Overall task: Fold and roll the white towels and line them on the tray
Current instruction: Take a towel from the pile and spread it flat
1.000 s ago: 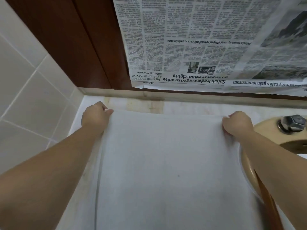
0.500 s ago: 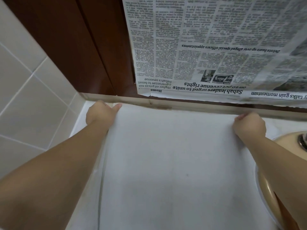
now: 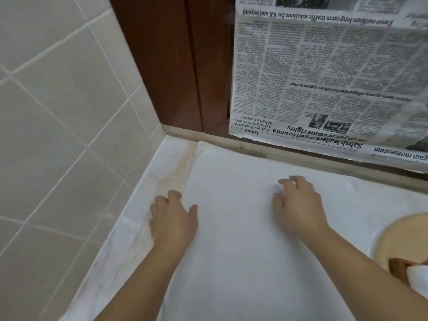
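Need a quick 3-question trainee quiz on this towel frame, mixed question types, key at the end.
1. True or false: the white towel lies spread flat on the counter.
2. Which hand rests at the towel's left edge, partly on bare counter? A) left hand B) right hand
3. Fill in: the sheet hanging on the wall behind the towel is a ____.

Key: 1 true; 2 A; 3 newspaper.

towel [image 3: 243,239] plain white. counter [image 3: 148,212] white, brownish stains at 9 o'clock. tiles [image 3: 58,123] pale grey, white grout. panel [image 3: 162,66] dark red-brown. newspaper [image 3: 324,77] black-on-grey print. sink [image 3: 403,237] beige.
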Available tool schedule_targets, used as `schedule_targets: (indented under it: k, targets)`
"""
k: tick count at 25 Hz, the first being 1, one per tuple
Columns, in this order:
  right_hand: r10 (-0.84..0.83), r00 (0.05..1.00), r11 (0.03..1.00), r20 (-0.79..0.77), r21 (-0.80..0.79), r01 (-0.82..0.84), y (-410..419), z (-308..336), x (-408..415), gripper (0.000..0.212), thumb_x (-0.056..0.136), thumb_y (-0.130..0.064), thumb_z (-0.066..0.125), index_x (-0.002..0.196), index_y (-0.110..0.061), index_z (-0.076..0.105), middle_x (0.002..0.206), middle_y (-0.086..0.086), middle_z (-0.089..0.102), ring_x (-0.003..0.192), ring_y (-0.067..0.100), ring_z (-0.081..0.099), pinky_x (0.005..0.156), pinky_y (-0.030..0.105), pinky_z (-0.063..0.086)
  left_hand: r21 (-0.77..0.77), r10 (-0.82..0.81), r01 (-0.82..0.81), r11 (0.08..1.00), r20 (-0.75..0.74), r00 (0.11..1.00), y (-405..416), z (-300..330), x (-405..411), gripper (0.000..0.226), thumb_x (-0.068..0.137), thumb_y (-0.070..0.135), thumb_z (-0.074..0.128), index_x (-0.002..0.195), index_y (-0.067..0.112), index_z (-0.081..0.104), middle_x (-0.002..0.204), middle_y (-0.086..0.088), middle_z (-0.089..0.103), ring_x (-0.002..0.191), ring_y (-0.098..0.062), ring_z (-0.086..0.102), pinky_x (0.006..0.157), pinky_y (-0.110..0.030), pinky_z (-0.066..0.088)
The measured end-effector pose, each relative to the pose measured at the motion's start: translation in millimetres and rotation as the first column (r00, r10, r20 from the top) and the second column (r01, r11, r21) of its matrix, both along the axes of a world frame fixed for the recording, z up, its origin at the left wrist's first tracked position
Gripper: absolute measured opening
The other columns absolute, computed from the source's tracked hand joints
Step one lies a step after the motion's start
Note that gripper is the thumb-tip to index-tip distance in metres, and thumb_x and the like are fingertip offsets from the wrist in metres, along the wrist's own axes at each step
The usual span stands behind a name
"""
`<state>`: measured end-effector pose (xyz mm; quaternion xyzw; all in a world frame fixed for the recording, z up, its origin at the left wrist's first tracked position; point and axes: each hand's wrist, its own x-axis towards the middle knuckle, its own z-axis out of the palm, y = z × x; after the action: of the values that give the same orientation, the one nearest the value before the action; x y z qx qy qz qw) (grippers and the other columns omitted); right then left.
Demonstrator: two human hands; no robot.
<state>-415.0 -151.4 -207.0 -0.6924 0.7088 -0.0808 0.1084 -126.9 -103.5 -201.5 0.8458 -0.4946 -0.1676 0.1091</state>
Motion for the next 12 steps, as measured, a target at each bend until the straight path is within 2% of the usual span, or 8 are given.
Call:
schedule_targets:
  k: [2,5,7,9,11,12]
  targets:
    - [0.268,0.962,0.959,0.050,0.085,-0.271,12,1,44,0.052,0.101,-0.036,0.053,0.150,-0.020,0.049,0.163,0.011,0.035,0.149,0.032,0.033,0.117,0.046,0.035,0.068,0.026,-0.027,0.997,0.008,1.000,59,-3,0,0.045,0.097,0.055,0.057,0.131,0.026,0.047,0.125,-0.003,0.047,0.120,-0.025,0.045,0.090,-0.040,0.050]
    - [0.572,0.819,0.799,0.048,0.193,-0.570,19,2,104,0.061,0.102,-0.030,0.052,0.159,-0.018,0.034,0.172,0.008,0.014,0.159,0.027,0.013,0.125,0.042,0.025,0.094,0.068,-0.071,0.993,0.025,0.997,119,-4,6,0.037,0.100,0.049,0.053,0.130,0.027,0.049,0.121,0.000,0.046,0.114,-0.021,0.046,0.085,-0.035,0.052]
    - [0.651,0.757,0.720,0.062,0.267,-0.641,18,5,132,0.066,0.099,-0.015,0.051,0.162,-0.019,0.029,0.173,0.004,0.005,0.160,0.025,0.006,0.126,0.044,0.023,0.073,0.085,-0.089,0.993,0.056,0.995,137,-2,11,0.034,0.102,0.044,0.051,0.130,0.026,0.047,0.121,0.000,0.046,0.113,-0.020,0.047,0.081,-0.031,0.049]
    - [0.669,0.741,0.676,0.062,0.363,-0.641,18,10,154,0.077,0.094,-0.007,0.050,0.162,-0.030,0.024,0.173,0.000,0.005,0.159,0.028,0.007,0.124,0.049,0.025,0.063,0.097,-0.102,0.993,0.079,0.992,152,-1,18,0.030,0.103,0.041,0.048,0.129,0.025,0.046,0.119,0.001,0.048,0.109,-0.019,0.049,0.076,-0.028,0.045]
    - [0.681,0.732,0.663,-0.005,0.426,-0.615,19,15,170,0.084,0.089,-0.007,0.052,0.159,-0.042,0.023,0.168,0.002,0.016,0.152,0.036,0.017,0.114,0.053,0.036,0.065,0.101,-0.107,0.992,0.100,0.990,166,-1,25,0.023,0.103,0.037,0.049,0.121,0.022,0.053,0.109,0.002,0.051,0.095,-0.017,0.049,0.068,-0.027,0.041]
    - [0.687,0.725,0.666,-0.046,0.440,-0.603,20,17,177,0.085,0.087,-0.007,0.052,0.157,-0.046,0.024,0.161,0.004,0.022,0.145,0.038,0.024,0.108,0.053,0.042,0.078,0.090,-0.098,0.992,0.096,0.991,174,-2,26,0.018,0.099,0.033,0.056,0.111,0.020,0.058,0.098,0.002,0.051,0.085,-0.016,0.047,0.062,-0.028,0.037]
